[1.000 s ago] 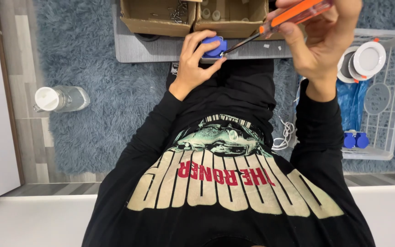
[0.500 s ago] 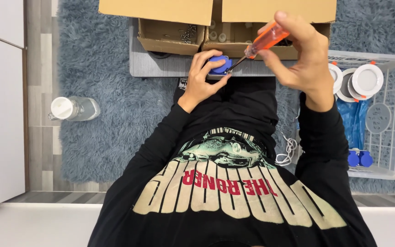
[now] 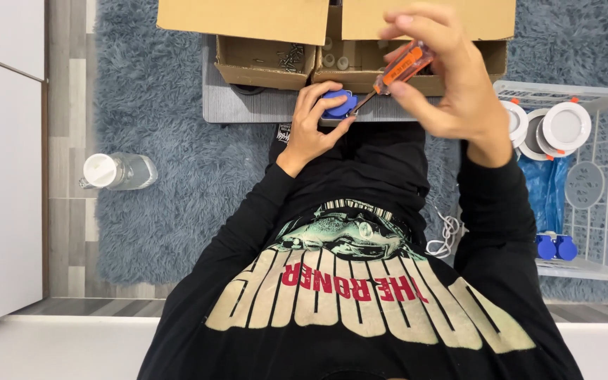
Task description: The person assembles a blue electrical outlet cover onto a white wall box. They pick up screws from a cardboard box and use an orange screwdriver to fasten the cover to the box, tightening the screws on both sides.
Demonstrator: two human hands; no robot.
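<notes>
My left hand (image 3: 316,125) grips a small blue plastic part (image 3: 337,104) against the edge of a grey board (image 3: 237,105). My right hand (image 3: 445,77) is raised above it and holds a screwdriver (image 3: 397,70) with an orange see-through handle. The screwdriver's metal tip slants down to the blue part. Both arms wear black sleeves.
Two open cardboard boxes (image 3: 262,67) with screws and small fittings stand on the board. A white wire basket (image 3: 592,176) at right holds round white lamp housings (image 3: 564,127), a blue bag and blue parts (image 3: 556,248). A clear bottle (image 3: 117,172) lies on the grey shag rug at left.
The view has shifted downward, so boxes and hands sit lower in frame. My right hand keeps turning the screwdriver at the blue part; my left hand stays on it.
</notes>
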